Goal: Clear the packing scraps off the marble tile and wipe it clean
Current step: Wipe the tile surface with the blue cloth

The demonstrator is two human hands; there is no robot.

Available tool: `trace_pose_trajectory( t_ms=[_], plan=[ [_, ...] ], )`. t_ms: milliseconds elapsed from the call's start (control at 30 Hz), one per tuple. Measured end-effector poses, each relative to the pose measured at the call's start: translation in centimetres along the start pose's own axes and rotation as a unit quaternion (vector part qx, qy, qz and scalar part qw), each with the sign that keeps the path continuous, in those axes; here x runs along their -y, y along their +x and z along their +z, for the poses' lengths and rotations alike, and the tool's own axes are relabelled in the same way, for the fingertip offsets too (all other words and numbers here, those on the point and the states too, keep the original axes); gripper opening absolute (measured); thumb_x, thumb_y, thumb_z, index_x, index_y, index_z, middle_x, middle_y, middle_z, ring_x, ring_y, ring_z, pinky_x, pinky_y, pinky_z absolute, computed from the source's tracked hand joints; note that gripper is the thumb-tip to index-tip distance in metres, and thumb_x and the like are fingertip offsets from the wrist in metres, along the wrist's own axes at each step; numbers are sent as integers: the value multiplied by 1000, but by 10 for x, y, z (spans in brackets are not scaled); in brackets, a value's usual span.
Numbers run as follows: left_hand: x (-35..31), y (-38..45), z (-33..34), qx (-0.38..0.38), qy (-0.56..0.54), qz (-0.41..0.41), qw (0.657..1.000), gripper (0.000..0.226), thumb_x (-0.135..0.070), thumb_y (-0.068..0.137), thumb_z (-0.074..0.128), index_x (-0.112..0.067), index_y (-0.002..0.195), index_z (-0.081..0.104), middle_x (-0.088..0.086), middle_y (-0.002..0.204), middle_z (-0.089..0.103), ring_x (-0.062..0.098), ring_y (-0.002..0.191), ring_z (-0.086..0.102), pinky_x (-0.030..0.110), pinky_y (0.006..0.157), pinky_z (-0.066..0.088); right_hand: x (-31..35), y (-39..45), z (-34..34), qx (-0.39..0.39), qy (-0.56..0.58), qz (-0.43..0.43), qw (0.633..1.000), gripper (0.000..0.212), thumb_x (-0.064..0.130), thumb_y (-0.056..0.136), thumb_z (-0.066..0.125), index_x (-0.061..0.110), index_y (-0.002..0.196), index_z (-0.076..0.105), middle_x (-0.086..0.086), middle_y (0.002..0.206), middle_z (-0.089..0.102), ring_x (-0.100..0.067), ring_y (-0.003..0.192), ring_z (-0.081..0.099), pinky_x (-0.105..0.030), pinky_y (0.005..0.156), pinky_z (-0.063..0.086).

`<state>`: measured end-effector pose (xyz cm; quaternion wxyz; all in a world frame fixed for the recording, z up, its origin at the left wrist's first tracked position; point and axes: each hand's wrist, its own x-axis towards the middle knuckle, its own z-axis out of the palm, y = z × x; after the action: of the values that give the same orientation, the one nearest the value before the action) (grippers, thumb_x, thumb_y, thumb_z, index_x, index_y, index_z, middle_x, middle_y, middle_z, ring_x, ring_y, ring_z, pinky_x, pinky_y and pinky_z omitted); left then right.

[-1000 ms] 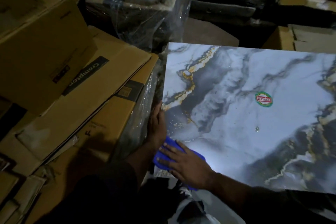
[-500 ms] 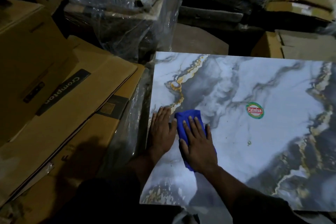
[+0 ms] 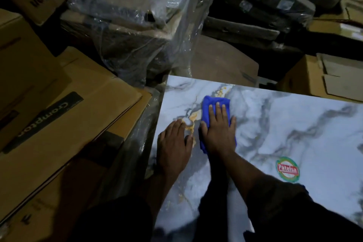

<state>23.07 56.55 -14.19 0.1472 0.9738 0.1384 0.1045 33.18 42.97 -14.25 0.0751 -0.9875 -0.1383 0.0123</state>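
Note:
A glossy white marble tile (image 3: 294, 124) with grey and gold veins lies flat in front of me. My right hand (image 3: 218, 129) presses a folded blue cloth (image 3: 211, 104) flat onto the tile near its far left corner, fingers straight. Just to the left, my left hand (image 3: 173, 143) rests palm down on the tile by its left edge, fingers straight. A round green and red sticker (image 3: 288, 169) sits on the tile to the right of my right forearm. No loose scraps show on the tile.
Brown cardboard boxes (image 3: 59, 124) are stacked at the left, touching the tile's left side. Plastic-wrapped bundles (image 3: 137, 25) stand behind the tile. Dark wrapped stacks (image 3: 265, 6) lie at the back right, with more cardboard boxes (image 3: 324, 78) at the right.
My right hand has pushed the blue cloth away from me, from the tile's near left part toward its far left corner. My left hand moved up along the left edge with it.

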Motion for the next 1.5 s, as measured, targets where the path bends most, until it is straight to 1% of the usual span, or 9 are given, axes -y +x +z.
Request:
trace_pose_trajectory(
  t_ms=[267,400,500,767,967,1200,1333,1433,1500],
  plan=[
    [1,2,9,-64,-38,-5,997,49,-42,102,42,-12,136,62,3,142,61,22,133,56,39,101,47,23,112,0,20,10,-43,999,69,48,104,29,17,162,9,-10,170,3,-25,157,0,-57,124,3],
    [0,1,6,-45,-90,-27,995,58,-48,101,44,-15,149,48,2,154,48,20,140,48,42,108,45,49,137,-3,53,1,-135,989,65,47,106,29,21,162,8,-5,170,0,-22,157,-4,-54,124,-1],
    [0,-1,-1,-38,-145,-47,988,70,-52,101,41,-18,159,26,-1,167,27,16,151,30,39,118,37,56,130,-6,79,-1,-264,961,63,45,107,31,25,162,11,-2,170,3,-19,157,-3,-53,125,0],
    [-3,-4,-17,-128,-246,-43,960,62,-34,103,38,1,153,34,13,163,32,27,152,30,55,116,35,51,21,-5,96,-6,-450,888,60,44,106,36,24,161,23,-2,169,14,-22,157,2,-55,125,0],
    [6,-22,-30,-127,-246,-67,959,60,-36,100,37,-3,150,42,15,158,40,31,146,38,53,116,36,25,-94,-15,83,12,-400,913,61,44,106,36,22,161,22,-1,169,13,-20,157,0,-54,125,4],
    [-15,-72,-26,-2,-230,62,971,61,-43,102,36,-9,152,38,11,159,38,27,147,36,46,122,28,-1,-250,-15,62,39,-269,960,62,49,107,34,23,161,20,2,169,11,-19,157,1,-53,125,5],
    [-40,-91,-19,122,-217,42,968,75,-61,97,25,-13,151,45,8,160,39,26,148,35,38,121,26,-1,-308,-17,26,35,-107,993,62,40,96,50,20,154,42,-1,165,30,-16,156,12,-49,120,17],
    [-38,-88,-16,130,-150,67,978,67,-55,99,31,-14,149,48,8,160,40,27,149,34,41,122,25,0,-332,-22,-10,22,53,998,63,39,86,52,12,142,58,-6,158,41,-23,149,34,-52,117,24],
    [-30,-87,-13,137,-73,123,980,63,-53,103,35,-17,155,39,4,164,33,24,151,29,42,123,21,-2,-336,-23,-23,5,122,992,66,39,87,48,8,145,54,-11,159,39,-26,150,31,-54,120,21]
  ],
)
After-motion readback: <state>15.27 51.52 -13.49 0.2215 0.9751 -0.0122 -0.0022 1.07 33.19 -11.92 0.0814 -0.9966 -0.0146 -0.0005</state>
